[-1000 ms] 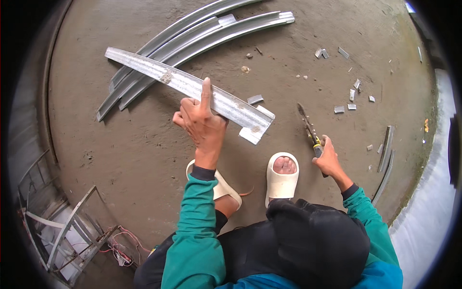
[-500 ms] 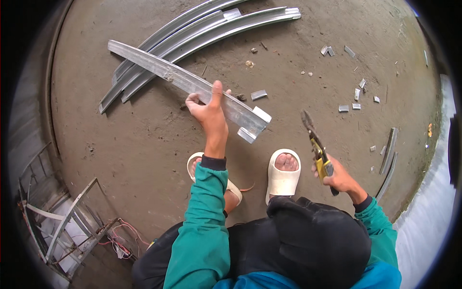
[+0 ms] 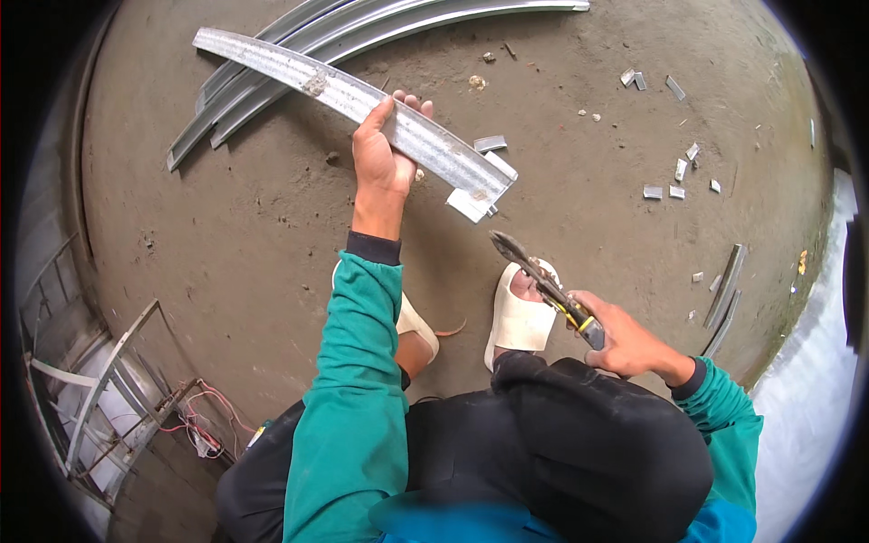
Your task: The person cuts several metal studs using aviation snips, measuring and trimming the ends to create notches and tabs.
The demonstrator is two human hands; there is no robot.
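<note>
My left hand (image 3: 385, 154) grips a pale galvanized metal channel (image 3: 272, 63) from beneath near its lower middle, holding it diagonally over several curved channel lengths (image 3: 434, 23). The held channel's near right end has small folded tabs (image 3: 468, 204). My right hand (image 3: 625, 339) is closed on the handles of metal snips with black and yellow grips (image 3: 570, 312). Their dark jaws point up and left, over my right cream slide sandal (image 3: 518, 321) and below the tabbed end, apart from it. My left sandal (image 3: 416, 326) is partly hidden by my arm.
Several small metal offcuts (image 3: 679, 167) and two narrow strips (image 3: 724, 290) lie on the grey, gritty floor (image 3: 208, 244) to the right. A metal frame (image 3: 100, 380) and tangled red wires (image 3: 204, 421) sit at the lower left. A pale surface (image 3: 797, 407) runs along the right edge.
My left hand has raised the channel toward the top of the view and shifted its grip. My right hand has brought the snips leftward, their jaws now angled toward the channel's tabbed end.
</note>
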